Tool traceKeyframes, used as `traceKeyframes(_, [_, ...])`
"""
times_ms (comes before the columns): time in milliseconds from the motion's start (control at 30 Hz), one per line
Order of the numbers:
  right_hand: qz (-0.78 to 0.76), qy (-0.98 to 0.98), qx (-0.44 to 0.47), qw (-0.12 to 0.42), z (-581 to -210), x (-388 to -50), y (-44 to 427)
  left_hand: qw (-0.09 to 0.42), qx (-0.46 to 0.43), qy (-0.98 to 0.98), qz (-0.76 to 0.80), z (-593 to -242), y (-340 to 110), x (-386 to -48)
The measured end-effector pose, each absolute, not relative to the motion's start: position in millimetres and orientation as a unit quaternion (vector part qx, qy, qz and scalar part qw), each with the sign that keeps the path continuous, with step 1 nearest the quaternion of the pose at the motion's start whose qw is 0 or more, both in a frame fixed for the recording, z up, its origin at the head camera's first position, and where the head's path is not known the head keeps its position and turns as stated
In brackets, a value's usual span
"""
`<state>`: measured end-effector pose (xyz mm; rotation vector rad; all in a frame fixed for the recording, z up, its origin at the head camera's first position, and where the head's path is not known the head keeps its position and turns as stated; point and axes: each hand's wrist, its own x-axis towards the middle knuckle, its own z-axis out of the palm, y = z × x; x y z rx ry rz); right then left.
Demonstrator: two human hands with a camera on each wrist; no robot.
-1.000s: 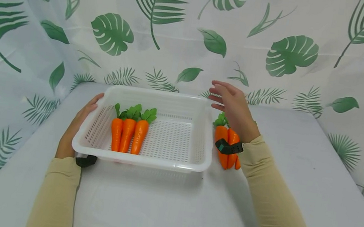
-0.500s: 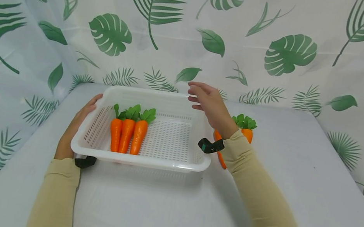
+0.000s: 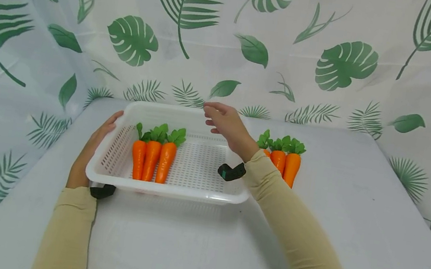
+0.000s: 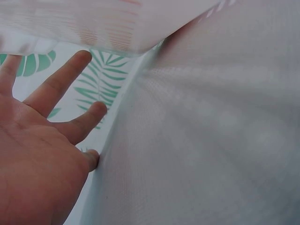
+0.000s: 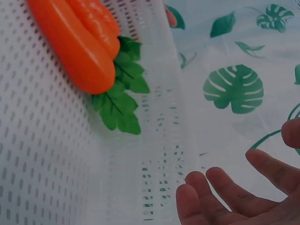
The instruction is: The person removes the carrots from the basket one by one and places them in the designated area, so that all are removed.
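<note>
In the head view, three carrots (image 3: pixel 150 162) are seen lying side by side inside the white basket (image 3: pixel 165 189), toward nine o'clock, with leafy tops at twelve. A second bunch of carrots (image 3: pixel 277 160), three tops showing, is seen outside at three o'clock, partly hidden by a sleeve (image 3: pixel 290 220). As things lie, about half the carrots in sight can be judged placed, the other bunch being left outside. The left hand (image 3: pixel 93 144) is laid along the basket's nine o'clock side; the right hand (image 3: pixel 230 127) is held empty by the far rim, toward one o'clock. The hands are kept well apart. Open room is offered inside the basket toward three o'clock, and on the table (image 3: pixel 181 250) at six.

In the left wrist view, straight, spread fingers are shown just beside the basket; whether it is touched cannot be told.

In the right wrist view, the inner carrots are seen at eleven o'clock and loosely bent, empty fingers at five. The rim is shown between them; contact with it cannot be told.
</note>
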<state>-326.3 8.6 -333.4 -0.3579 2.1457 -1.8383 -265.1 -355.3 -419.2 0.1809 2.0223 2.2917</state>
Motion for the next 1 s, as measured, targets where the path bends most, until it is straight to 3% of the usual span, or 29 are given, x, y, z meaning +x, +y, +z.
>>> traceKeyframes(467, [-0.586, 0.780, -0.136, 0.174, -338, -330, -20, 0.039, 0.054, 0.654, 0.754, -420, -354, -264])
traceKeyframes(1000, [-0.588, 0.760, -0.110, 0.256, -353, -331, -42, 0.032, 0.079, 0.653, 0.753, -419, -357, -265])
